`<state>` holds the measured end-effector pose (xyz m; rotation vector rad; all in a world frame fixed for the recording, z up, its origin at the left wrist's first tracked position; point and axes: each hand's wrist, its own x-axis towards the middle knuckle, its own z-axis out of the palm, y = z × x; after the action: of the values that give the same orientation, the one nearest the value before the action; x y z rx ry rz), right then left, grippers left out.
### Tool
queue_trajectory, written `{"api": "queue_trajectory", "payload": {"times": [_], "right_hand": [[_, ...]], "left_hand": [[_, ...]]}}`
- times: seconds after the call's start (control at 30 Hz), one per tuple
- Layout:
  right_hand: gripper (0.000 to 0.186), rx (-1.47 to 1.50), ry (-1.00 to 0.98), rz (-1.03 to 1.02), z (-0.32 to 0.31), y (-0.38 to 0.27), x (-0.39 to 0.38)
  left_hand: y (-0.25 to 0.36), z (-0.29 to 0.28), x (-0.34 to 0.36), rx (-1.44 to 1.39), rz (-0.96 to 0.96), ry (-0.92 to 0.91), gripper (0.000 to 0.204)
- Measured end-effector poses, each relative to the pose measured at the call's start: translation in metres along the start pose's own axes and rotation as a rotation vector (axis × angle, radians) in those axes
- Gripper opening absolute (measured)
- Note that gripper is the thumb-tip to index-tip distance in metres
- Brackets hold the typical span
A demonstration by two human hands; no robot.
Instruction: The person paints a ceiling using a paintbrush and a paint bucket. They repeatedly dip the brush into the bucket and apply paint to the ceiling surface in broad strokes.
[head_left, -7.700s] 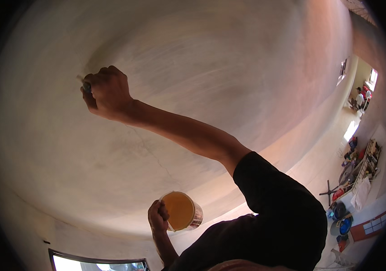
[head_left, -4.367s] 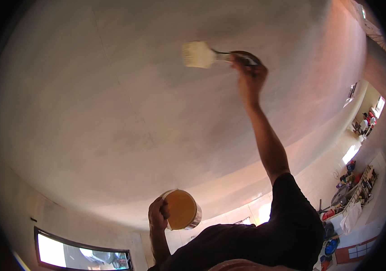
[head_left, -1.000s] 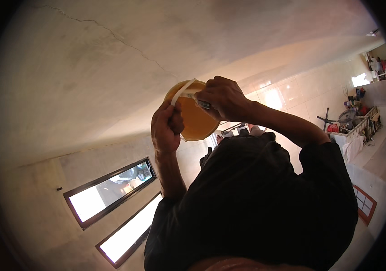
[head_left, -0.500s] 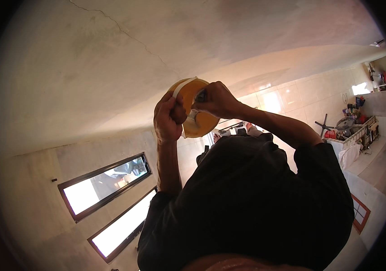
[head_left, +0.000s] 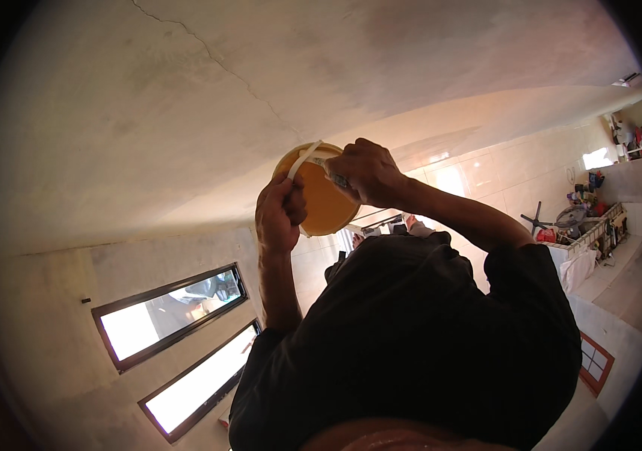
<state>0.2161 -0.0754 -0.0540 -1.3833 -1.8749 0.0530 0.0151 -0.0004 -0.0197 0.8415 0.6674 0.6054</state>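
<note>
Past a black shirt (head_left: 411,331), a person's left hand (head_left: 278,214) grips the pale handle (head_left: 303,158) of a bucket (head_left: 324,209) at center frame, the right hand (head_left: 370,173) clasping a paintbrush (head_left: 336,177) over it; beyond, a cracked wall (head_left: 178,128) spans the upper left.

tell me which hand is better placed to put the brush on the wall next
Probably the right hand: it grips the brush over the mouth of the bucket. The left hand is busy holding the bucket, so it seems less free.
</note>
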Motion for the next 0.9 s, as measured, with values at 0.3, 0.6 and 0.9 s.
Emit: {"api": "queue_trajectory", "payload": {"times": [0.3, 0.6, 0.9], "right_hand": [[0.022, 0.032, 0.156, 0.235, -0.002, -0.019, 0.002], [0.033, 0.544, -0.180, 0.621, 0.016, -0.018, 0.003], [0.024, 0.056, 0.181, 0.053, 0.009, -0.007, 0.008]], "left_hand": [[0.001, -0.005, 0.003, 0.055, 0.115, -0.056, 0.025], [0.004, -0.004, 0.005, 0.002, 0.103, -0.041, 0.025], [0.003, -0.004, -0.007, -0.027, 0.044, 0.104, 0.023]]}}
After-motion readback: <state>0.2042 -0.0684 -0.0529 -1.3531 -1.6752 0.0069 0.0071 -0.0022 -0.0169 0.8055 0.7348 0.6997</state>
